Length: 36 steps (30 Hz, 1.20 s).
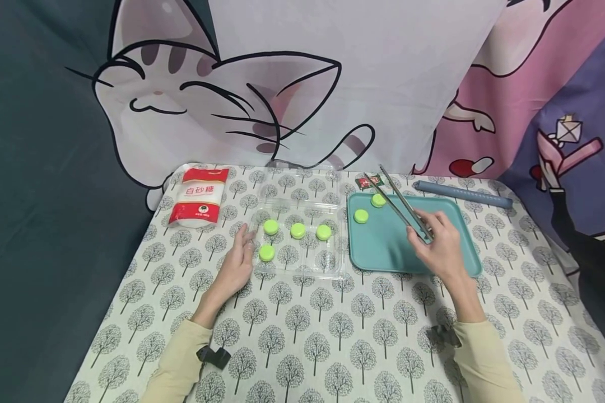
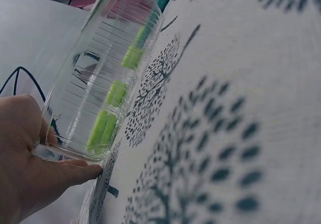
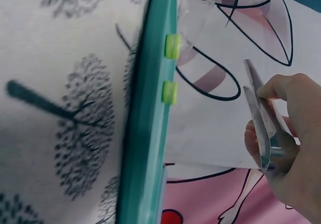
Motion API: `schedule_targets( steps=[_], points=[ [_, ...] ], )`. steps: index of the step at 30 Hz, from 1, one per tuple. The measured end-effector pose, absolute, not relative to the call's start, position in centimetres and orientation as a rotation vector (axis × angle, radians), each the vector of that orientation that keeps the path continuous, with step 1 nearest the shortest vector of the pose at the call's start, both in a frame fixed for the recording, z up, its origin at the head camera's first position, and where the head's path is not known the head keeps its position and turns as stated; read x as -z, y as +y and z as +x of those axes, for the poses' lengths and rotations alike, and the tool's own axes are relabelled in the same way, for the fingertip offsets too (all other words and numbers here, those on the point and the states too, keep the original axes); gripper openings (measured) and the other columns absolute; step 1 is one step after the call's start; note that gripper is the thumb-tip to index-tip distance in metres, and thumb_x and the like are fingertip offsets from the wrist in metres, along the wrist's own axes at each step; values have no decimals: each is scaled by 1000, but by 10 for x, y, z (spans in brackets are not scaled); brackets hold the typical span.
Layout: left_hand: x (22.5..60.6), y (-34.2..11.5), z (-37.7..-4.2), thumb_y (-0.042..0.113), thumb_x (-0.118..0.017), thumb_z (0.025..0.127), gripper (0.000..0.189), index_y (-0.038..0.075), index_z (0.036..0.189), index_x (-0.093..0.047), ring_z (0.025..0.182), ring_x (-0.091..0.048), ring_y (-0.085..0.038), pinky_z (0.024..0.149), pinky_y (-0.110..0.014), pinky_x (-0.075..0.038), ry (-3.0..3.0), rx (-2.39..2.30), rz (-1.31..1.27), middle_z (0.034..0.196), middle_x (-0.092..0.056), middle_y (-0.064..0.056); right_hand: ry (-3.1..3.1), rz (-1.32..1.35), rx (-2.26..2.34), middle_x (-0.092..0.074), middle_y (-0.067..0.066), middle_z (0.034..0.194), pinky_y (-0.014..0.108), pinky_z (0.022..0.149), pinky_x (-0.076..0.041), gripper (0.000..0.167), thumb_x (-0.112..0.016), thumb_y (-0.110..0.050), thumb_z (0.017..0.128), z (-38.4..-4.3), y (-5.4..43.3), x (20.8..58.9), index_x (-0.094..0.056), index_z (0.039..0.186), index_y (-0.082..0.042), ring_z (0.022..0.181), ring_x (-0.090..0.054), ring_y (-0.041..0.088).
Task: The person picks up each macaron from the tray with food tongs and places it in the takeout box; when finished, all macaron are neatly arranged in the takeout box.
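Observation:
My left hand (image 1: 239, 263) holds the left edge of a clear plastic box (image 1: 302, 274), its lid folded back. In the left wrist view, the thumb (image 2: 80, 174) lies low against the box's end. Several lime-green macarons (image 1: 297, 230) sit inside the box, three in a row and another nearer. My right hand (image 1: 441, 246) grips metal tongs (image 1: 400, 204) near their joined end. The tongs are raised over the teal tray (image 1: 383, 266), their arms apart with nothing between the tips. Two green macarons (image 1: 361, 216) lie at the tray's left, one partly behind the tongs.
A red-and-white bag of sugar (image 1: 199, 198) lies at the back left. Behind the tray are a small red-and-green packet (image 1: 368, 181) and a blue-grey rod (image 1: 464, 193). A tree-patterned cloth (image 1: 302, 336) covers the table, and a cat-printed curtain (image 1: 383, 73) hangs behind.

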State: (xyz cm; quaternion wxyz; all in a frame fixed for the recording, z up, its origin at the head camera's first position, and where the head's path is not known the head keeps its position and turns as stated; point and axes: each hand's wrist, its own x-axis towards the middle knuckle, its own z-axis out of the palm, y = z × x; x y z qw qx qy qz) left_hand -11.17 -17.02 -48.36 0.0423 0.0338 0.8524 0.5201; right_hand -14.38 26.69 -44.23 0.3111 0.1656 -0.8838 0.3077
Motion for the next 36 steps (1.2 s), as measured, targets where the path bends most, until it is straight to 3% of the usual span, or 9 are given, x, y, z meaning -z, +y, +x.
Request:
schedule_targets(
  steps=[4,9,18,25,29,36],
  points=[
    [483,-170,-112,14,-32,110,59,3,162,-6,148,-35,-44,126,-56,-24,2604,-1600,99,161,-34,-25,-2424,362,-786,-63,23,86,9,57,-33,41,-78,-1,78,-143,271,448,-70,117,8,68,-53,25],
    [482,-170,-111,15,-32,110,59,4,162,-6,147,-36,-44,125,-56,-26,2597,-1597,93,162,-33,-24,-2498,303,-767,-64,23,87,18,52,-39,39,-76,-2,79,-143,275,456,-69,116,8,68,-56,28],
    [484,-170,-112,14,-32,110,60,3,162,-5,146,-36,-45,125,-57,-26,2600,-1598,101,161,-33,-24,-2559,268,-744,-66,25,85,38,60,-49,36,-75,-4,80,-144,277,466,-70,113,9,71,-61,36],
    [483,-171,-112,14,-32,110,60,4,162,-5,146,-37,-45,125,-57,-26,2602,-1600,104,162,-33,-24,-2649,246,-732,-66,24,86,45,63,-53,36,-74,-5,81,-143,278,467,-69,113,9,72,-62,36],
    [483,-171,-112,14,-32,110,60,4,162,-5,147,-36,-45,125,-57,-26,2599,-1595,105,162,-33,-24,-2694,229,-733,-66,24,87,46,64,-54,36,-75,-5,80,-143,278,467,-69,113,9,73,-61,35],
    [483,-171,-112,13,-33,110,60,3,162,-5,147,-36,-45,125,-57,-26,2601,-1601,109,161,-34,-24,-2761,204,-755,-65,21,85,33,64,-46,37,-76,-7,81,-143,276,465,-68,114,8,72,-57,30]
  ],
)
